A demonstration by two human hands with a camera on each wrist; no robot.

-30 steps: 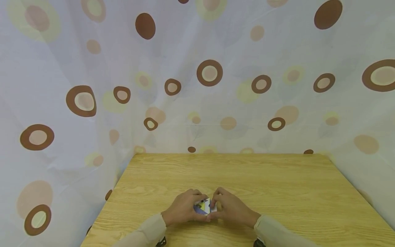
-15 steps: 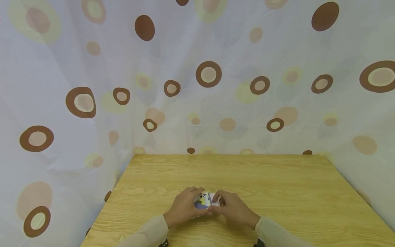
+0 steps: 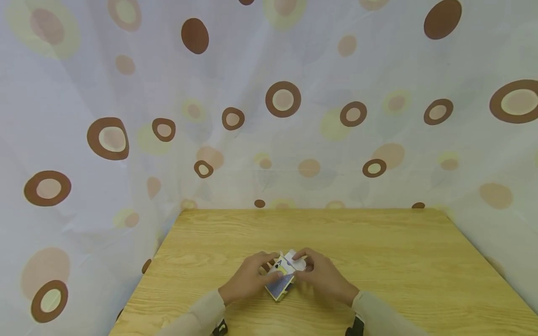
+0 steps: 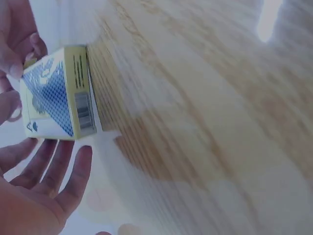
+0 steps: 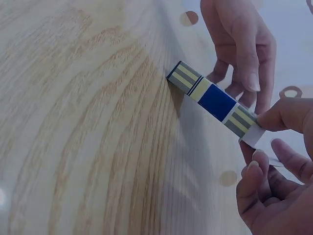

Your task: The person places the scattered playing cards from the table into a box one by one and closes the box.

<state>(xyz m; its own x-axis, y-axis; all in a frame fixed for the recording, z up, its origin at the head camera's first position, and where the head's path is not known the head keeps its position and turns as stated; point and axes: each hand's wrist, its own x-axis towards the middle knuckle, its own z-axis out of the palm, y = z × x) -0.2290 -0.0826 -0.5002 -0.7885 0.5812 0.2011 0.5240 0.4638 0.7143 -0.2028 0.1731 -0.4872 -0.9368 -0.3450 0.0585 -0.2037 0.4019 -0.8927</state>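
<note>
A small playing-card box point(image 3: 276, 288) lies between the hands in the head view, slanted, with a blue patterned face, an ace print and pale yellow edges. My left hand point(image 3: 249, 278) holds it, thumb over the printed face and fingers at the far edge. From its upper right end sticks out a white flap point(image 3: 300, 264), which my right hand point(image 3: 328, 279) pinches between thumb and fingers. The left wrist view shows the box point(image 4: 54, 95) with a barcode on its yellow end. Blue and yellow stripes mark the box's side point(image 5: 217, 103) in the right wrist view. What is inside stays hidden.
The hands work over a light wooden table point(image 3: 357, 242), near its front. A white curtain point(image 3: 319, 144) with brown and beige circles hangs behind it and along both sides. Dark wrist straps point(image 3: 355, 325) show below the sleeves.
The box has turned so its near end points toward me, and more of its blue face shows. The white flap sticks out further, and the right hand has moved slightly up and right.
</note>
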